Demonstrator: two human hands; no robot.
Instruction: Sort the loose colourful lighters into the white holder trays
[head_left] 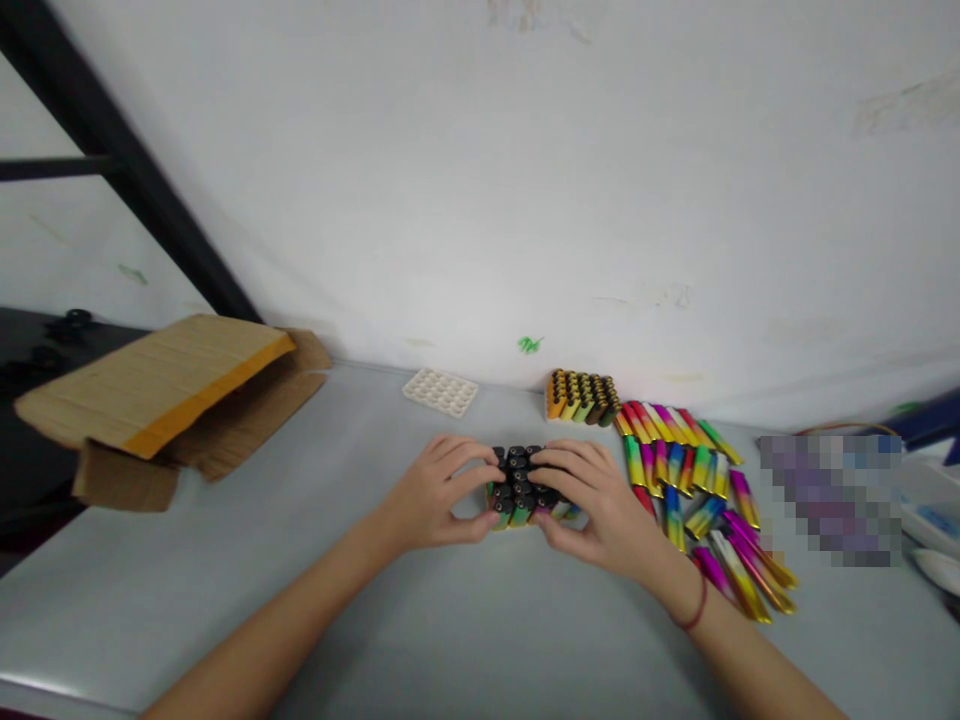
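Black-topped tubes point(517, 490) are seen in the head view, packed in close rows into a block near the middle of the table point(450, 630). Their caps are dark; green is shown on the near sides, and a pale edge is seen beneath. Each tube is stood upright, its long axis vertical and its black end pointed up; the block's own long axis cannot be told, as part is covered by fingers. The left side is gripped by the left hand point(444, 495), the right side by the right hand point(600, 500), thumbs pressed at the near side and fingers bent over the caps. Shiny multicoloured sleeves point(674, 450) are spread beside the right hand. Farther back, a white tray with round hollows point(441, 391) and a second block of tubes point(581, 398) are placed near the wall point(480, 200).
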